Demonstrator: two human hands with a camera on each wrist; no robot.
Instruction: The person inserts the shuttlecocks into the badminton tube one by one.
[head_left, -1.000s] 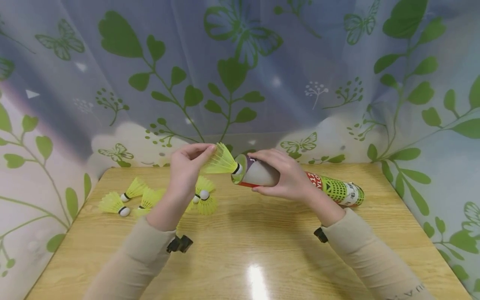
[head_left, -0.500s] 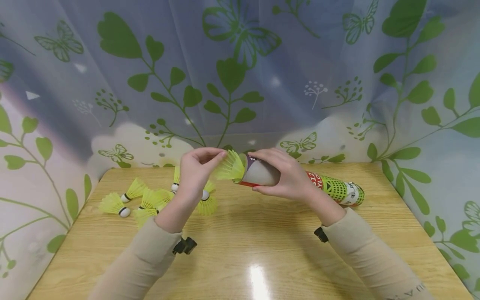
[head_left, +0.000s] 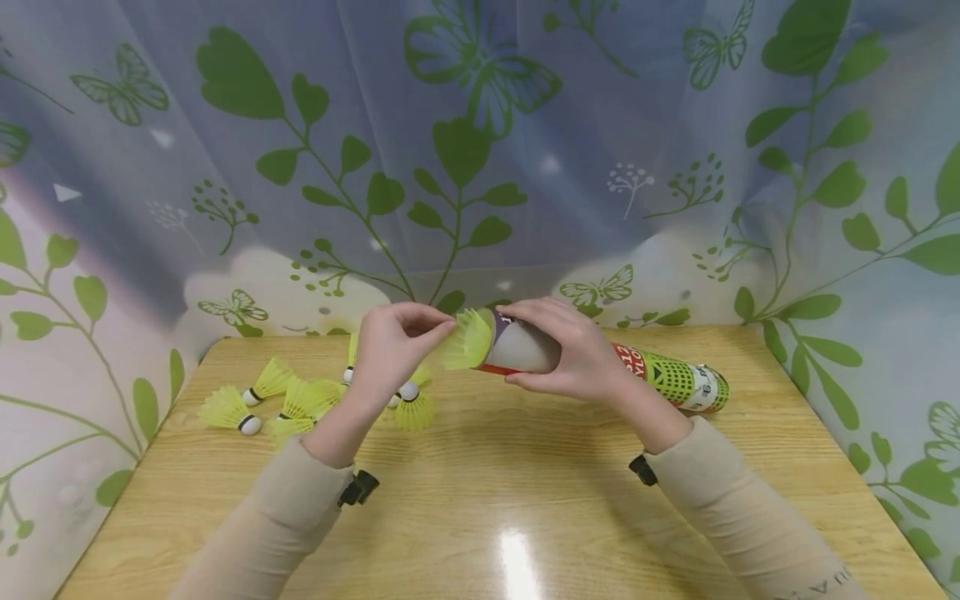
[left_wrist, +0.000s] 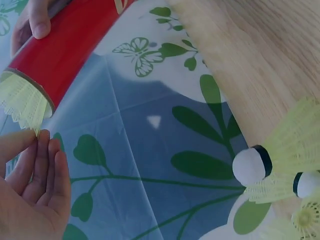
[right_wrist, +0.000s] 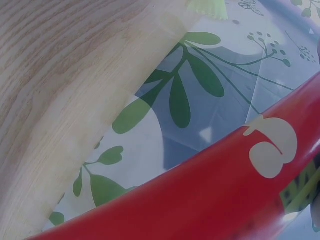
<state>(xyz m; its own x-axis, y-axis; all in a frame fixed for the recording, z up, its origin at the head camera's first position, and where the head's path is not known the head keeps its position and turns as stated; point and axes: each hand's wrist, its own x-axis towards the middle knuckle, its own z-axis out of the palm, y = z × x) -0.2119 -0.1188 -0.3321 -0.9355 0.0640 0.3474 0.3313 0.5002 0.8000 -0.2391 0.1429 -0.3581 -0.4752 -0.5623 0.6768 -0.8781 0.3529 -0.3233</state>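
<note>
The right hand gripped the tube, I guessed to keep it steady; the left hand pinched, by its edge, a shuttlecock just ahead, sitting partway inside.

A leaf-and-butterfly-printed cloth hangs behind a shiny wooden table.

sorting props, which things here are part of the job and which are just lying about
Job:
shuttlecock tube, in the right hand
yellow shuttlecock, partly in the tube, pinched by the left hand
loose shuttlecocks, probably to be loaded

Just there:
wooden table
leaf-and-butterfly printed cloth
black wrist cameras
</note>
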